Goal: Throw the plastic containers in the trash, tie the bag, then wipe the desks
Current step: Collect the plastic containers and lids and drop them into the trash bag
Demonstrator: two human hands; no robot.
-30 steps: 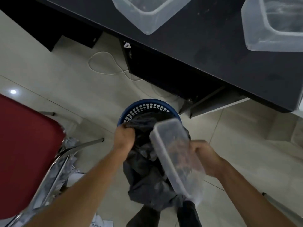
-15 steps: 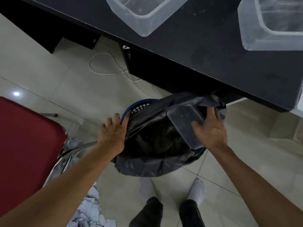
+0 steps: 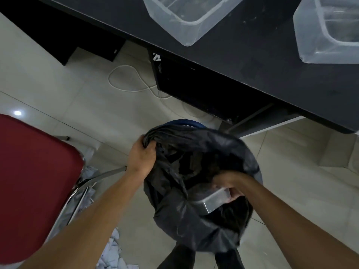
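Head view, looking down from the person's shoulders: nearest are dark trouser legs (image 3: pixel 174 257) and scattered crumpled papers (image 3: pixel 112 255) on the tiled floor. Just beyond, both forearms reach into a black trash bag (image 3: pixel 186 226). The right hand (image 3: pixel 231 183), blurred, has its fingers curled over the end of a clear plastic container (image 3: pixel 214 200), which lies tilted inside the bag's mouth, low against its near side. The left hand (image 3: pixel 142 158) is clenched on the bag's far-left rim, bunching the plastic and holding it up. Behind the bag peeks the rim of a blue basket (image 3: pixel 182 122). A red chair (image 3: pixel 35 181) stands to the left. Further off a white cable (image 3: pixel 126 78) loops over the floor. Beyond it, on the black desk (image 3: pixel 252 65), sit two more clear tubs, one (image 3: pixel 190 20) centre and another (image 3: pixel 330 30) right.
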